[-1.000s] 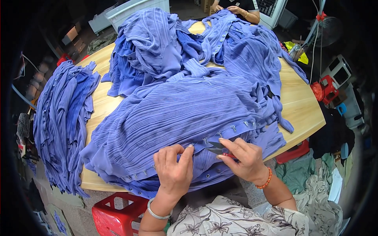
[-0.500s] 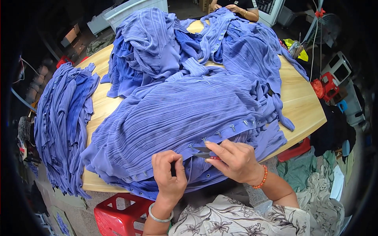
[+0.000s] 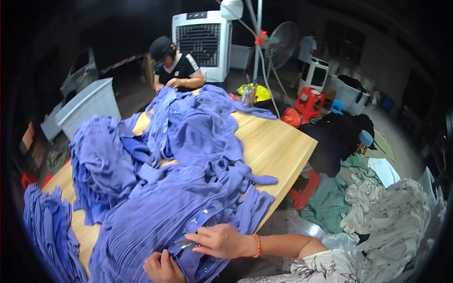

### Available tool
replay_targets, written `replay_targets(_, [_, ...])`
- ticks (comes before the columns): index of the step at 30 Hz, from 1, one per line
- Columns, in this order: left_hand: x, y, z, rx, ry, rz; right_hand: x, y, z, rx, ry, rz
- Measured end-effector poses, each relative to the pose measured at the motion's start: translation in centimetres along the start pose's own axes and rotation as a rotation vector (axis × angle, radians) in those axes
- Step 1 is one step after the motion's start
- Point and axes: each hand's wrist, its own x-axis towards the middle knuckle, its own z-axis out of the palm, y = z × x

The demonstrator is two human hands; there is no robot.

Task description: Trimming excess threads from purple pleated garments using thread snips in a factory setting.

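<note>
A purple ribbed cardigan (image 3: 146,217) lies across the near part of the wooden table (image 3: 278,141). Small metal fastenings with thread ends dot its button band. My right hand (image 3: 222,240), an orange bead bracelet on its wrist, grips small thread snips (image 3: 178,247) with dark blades and a bit of red at the handle. The blades lie over the band. Just below them, the bent fingers of my left hand (image 3: 163,268) pinch the cardigan's edge; the lower part of this hand is cut off by the frame.
More purple garments lie heaped at the back (image 3: 198,122), left (image 3: 101,155) and far left (image 3: 52,231). Across the table a co-worker (image 3: 174,70) handles a garment. Right of the table are a red stool (image 3: 309,101), a floor fan (image 3: 281,40) and cloth piles (image 3: 391,226). A white bin (image 3: 89,108) stands behind.
My view has swung up and to the right, so the co-worker and the room behind now show. My left hand has come onto the cardigan's edge; the snips remain in my right hand.
</note>
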Motion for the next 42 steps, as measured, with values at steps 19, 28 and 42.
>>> replay_targets(19, [-0.5, 0.0, -0.4, -0.390, 0.088, -0.216, 1.0, -0.8, -0.6, -0.039, -0.034, -0.018])
replay_targets(28, [-1.7, -0.3, -1.0, -0.567, 0.141, -0.400, 1.3, -0.8, -0.7, -0.042, -0.086, -0.033])
replay_targets(42, [-2.7, 0.8, -2.6, -0.171, 0.120, -0.238, 1.1, -0.4, -1.4, -0.061, -0.129, 0.006])
